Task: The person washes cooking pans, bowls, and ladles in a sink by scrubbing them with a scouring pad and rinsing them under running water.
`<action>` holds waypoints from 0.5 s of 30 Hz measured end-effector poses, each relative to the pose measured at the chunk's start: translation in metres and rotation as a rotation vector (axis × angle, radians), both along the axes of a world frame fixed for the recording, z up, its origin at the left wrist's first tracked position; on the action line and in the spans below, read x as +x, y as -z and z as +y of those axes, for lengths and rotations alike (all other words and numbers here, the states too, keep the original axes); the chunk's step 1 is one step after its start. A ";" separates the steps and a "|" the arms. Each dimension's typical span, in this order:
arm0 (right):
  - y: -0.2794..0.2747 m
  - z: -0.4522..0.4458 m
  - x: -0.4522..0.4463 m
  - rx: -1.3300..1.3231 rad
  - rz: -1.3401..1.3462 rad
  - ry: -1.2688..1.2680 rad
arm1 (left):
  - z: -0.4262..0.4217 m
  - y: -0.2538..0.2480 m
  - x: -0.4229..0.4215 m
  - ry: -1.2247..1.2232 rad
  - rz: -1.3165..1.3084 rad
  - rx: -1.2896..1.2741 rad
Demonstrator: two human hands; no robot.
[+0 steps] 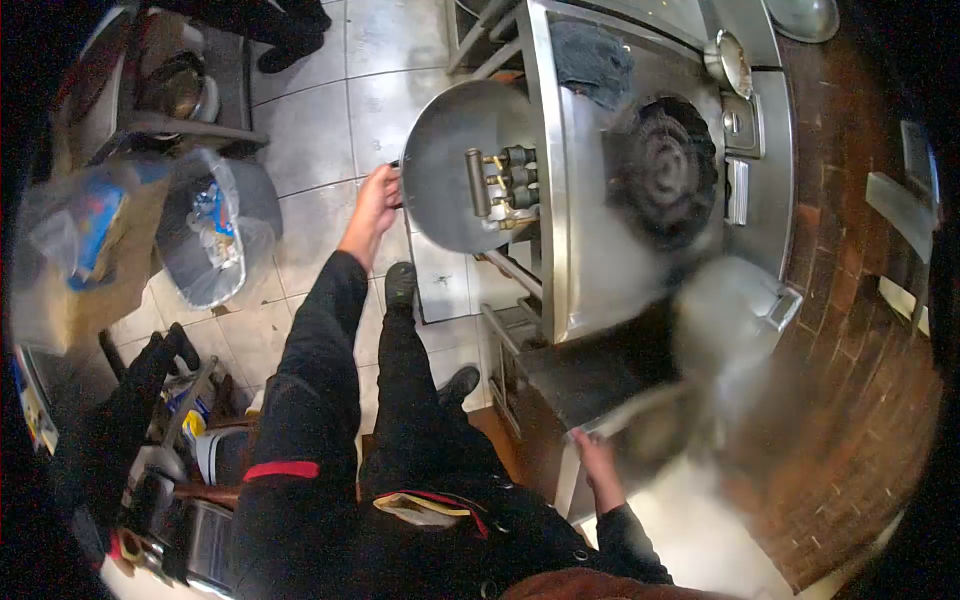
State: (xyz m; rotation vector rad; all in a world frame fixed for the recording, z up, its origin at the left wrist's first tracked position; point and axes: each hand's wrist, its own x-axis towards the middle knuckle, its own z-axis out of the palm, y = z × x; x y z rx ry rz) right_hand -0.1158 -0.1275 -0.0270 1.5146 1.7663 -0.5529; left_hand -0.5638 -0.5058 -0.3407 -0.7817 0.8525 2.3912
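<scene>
My left hand (376, 208) is closed on the handle of a large round dark-grey metal pan (440, 160), at the pan's left edge. The pan's right side passes behind brass gas valves (510, 185) and the stove's steel front. My right hand (598, 468) is closed at a metal edge at the stove's lower corner, beside a blurred curved rim (640, 405). Haze hides what lies past it. Above the valves side sits a black ringed burner (665, 170) in the steel stove top (590, 260).
A blurred silver pot (730, 310), a metal bowl (728, 63) and a dark cloth (592, 62) are on the stove. A lined trash bin (215, 235) stands left beside a cardboard box (85, 260). Another person's shoe (290, 48) shows at top left.
</scene>
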 end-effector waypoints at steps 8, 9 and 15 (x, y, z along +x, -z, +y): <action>-0.012 -0.014 -0.029 -0.103 0.126 0.355 | 0.195 0.067 -0.073 0.186 -0.199 0.300; -0.015 -0.019 -0.041 -0.109 0.149 0.458 | 0.204 0.086 -0.071 0.150 -0.189 0.321; -0.002 -0.009 -0.013 -0.018 0.112 0.297 | 0.199 0.183 -0.020 0.156 -0.255 0.049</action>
